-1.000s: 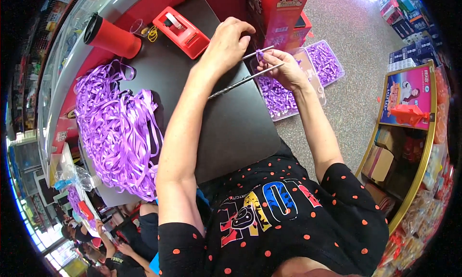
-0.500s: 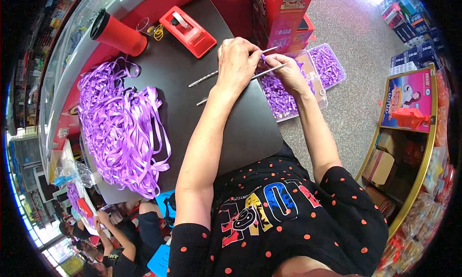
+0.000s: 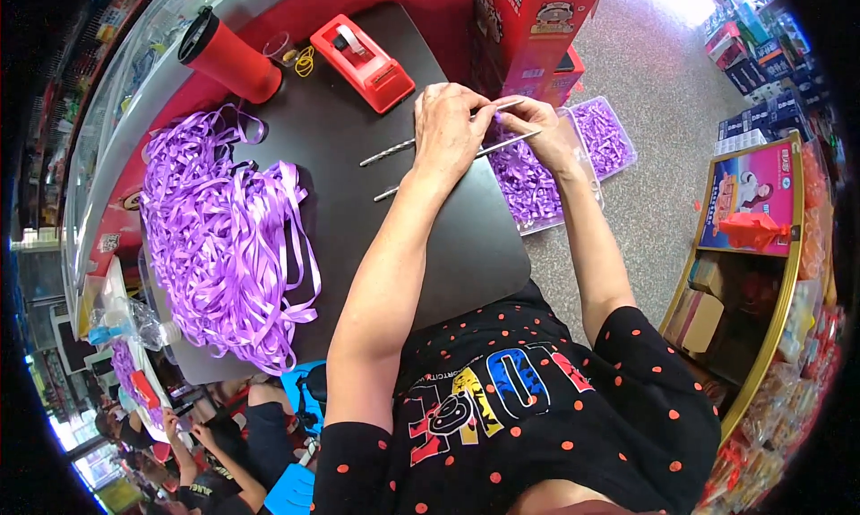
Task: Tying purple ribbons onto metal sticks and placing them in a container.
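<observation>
My left hand point(image 3: 445, 128) is closed beside two slim metal rods at the far right edge of the dark table. One is a spiral-grooved rod point(image 3: 381, 156); a smooth rod point(image 3: 511, 143) runs past the table edge. My right hand point(image 3: 543, 132) is closed at their right ends, its fingertips close to those of the left. A small bit of purple ribbon point(image 3: 499, 118) shows pinched between both hands, mostly hidden by the fingers. Below the right hand, a clear plastic tray point(image 3: 543, 226) holds many short purple ribbon pieces point(image 3: 527, 188).
A large heap of purple ribbon point(image 3: 233, 237) covers the left of the table point(image 3: 403, 273). Behind stand a red tape dispenser point(image 3: 365, 65), a red tumbler point(image 3: 235, 60) and yellow rubber bands point(image 3: 305, 61). A second tray of ribbon pieces point(image 3: 602, 139) and a red box point(image 3: 537, 40) are right.
The view has shifted slightly. My right fingers have moved up over the end of the rods, toward the left fingertips, and the ribbon bit is now more covered.
</observation>
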